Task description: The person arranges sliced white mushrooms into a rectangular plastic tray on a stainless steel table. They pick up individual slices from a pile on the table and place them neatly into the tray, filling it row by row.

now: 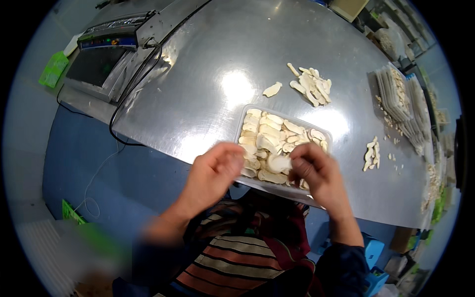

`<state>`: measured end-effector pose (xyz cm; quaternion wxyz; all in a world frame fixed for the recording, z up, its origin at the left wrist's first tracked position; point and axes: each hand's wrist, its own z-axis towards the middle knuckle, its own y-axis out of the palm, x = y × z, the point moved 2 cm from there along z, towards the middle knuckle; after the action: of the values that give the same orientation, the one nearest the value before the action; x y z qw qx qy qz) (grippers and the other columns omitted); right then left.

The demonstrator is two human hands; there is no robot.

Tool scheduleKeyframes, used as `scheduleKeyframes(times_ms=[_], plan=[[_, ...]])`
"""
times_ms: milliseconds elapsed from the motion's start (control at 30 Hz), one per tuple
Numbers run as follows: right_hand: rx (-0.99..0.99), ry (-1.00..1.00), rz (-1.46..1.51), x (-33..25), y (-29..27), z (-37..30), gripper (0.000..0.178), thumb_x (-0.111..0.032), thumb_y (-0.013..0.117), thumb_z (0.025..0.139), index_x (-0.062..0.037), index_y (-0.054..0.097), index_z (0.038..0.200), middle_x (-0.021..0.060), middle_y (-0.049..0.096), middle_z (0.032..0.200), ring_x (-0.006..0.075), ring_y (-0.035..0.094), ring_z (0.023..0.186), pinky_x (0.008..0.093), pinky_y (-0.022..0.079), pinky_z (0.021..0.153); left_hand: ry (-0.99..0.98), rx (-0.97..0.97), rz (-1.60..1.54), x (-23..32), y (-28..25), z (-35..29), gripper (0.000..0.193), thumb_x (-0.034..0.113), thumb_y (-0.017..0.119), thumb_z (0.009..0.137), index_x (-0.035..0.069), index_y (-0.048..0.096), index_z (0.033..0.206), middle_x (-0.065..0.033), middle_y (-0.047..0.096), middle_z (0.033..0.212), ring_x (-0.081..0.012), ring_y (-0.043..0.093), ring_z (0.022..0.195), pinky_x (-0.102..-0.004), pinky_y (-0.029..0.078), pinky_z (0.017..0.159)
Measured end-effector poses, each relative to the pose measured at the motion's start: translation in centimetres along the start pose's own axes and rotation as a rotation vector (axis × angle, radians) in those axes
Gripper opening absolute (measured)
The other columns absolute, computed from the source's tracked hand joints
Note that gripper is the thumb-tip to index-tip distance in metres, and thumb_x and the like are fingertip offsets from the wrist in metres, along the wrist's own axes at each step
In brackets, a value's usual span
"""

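A clear plastic tray [329, 140] at the near edge of the table is packed with pale mushroom slices [269, 132], the left ones lined up in rows. Over its right part, my right hand [316, 173] pinches one broad, whitish mushroom slice [278, 164] between thumb and fingers. By the tray's left side, my left hand [213, 169] is loosely curled, thumb and fingertips a little apart, and I see nothing in it. Beyond the tray lies a heap of loose mushroom slices [312, 86], with a single mushroom slice [272, 89] to its left.
Toward the right edge of the steel table [198, 104] lie a few more slices [371, 153] and scattered crumbs. Stacked clear trays [394, 94] stand behind them. A sealing machine [106, 59] occupies the far left, its black cable [129, 84] crossing the table. Blue stools [374, 252] stand below right.
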<state>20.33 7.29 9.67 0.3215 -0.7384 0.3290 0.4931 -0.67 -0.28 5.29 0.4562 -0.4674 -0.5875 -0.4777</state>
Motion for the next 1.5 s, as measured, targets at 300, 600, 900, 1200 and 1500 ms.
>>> scheduleKeyframes(times_ms=[300,600,900,1200,1500], plan=[[0.115,-0.361,-0.427,2.6,2.5,-1.7,0.015,-0.008,0.072,0.083,-0.002,0.065,0.094,0.0108,0.062,0.081,0.0207,0.062,0.072,0.0313,0.052,0.064,-0.257,-0.102,-0.001,-0.6,1.5,-1.3,0.013,0.011,0.057,0.095,-0.001,0.062,0.091,0.0014,0.059,0.068,-0.0016,0.05,0.061,-0.0174,0.038,0.054],[0.368,-0.747,-0.855,3.1,2.2,0.2,0.022,-0.004,0.077,0.063,-0.0064,0.067,0.083,0.0081,0.062,0.082,0.0267,0.059,0.082,0.0359,0.05,0.068,-0.178,0.046,0.071,-1.5,1.5,0.4,0.015,0.011,0.058,0.094,-0.002,0.064,0.095,0.0007,0.06,0.068,-0.0035,0.053,0.062,-0.0189,0.041,0.055],[0.435,-0.691,-0.888,4.8,1.9,2.4,0.019,-0.004,0.076,0.065,-0.0043,0.067,0.081,0.0078,0.06,0.08,0.0281,0.058,0.082,0.037,0.05,0.07,-0.051,0.37,0.147,-1.9,-2.6,1.9,0.016,0.012,0.058,0.093,-0.002,0.066,0.095,0.0017,0.059,0.065,-0.0031,0.051,0.058,-0.0183,0.039,0.053],[0.512,-0.635,-0.902,3.7,0.3,1.4,0.022,-0.007,0.077,0.068,-0.0037,0.067,0.087,0.01,0.062,0.081,0.0299,0.059,0.081,0.0392,0.05,0.07,0.139,0.56,0.301,-4.3,-5.0,3.7,0.017,0.014,0.058,0.094,-0.002,0.066,0.097,0.0011,0.058,0.066,-0.0028,0.048,0.055,-0.0178,0.035,0.049],[0.644,-0.315,-0.998,4.2,-9.9,11.2,0.019,-0.011,0.068,0.072,-0.0007,0.072,0.088,0.014,0.067,0.085,0.0296,0.06,0.085,0.038,0.051,0.077,0.275,0.608,0.491,-5.6,-6.5,6.3,0.015,0.011,0.061,0.091,-0.003,0.066,0.093,-0.0017,0.06,0.062,-0.0048,0.05,0.055,-0.0226,0.041,0.052]])
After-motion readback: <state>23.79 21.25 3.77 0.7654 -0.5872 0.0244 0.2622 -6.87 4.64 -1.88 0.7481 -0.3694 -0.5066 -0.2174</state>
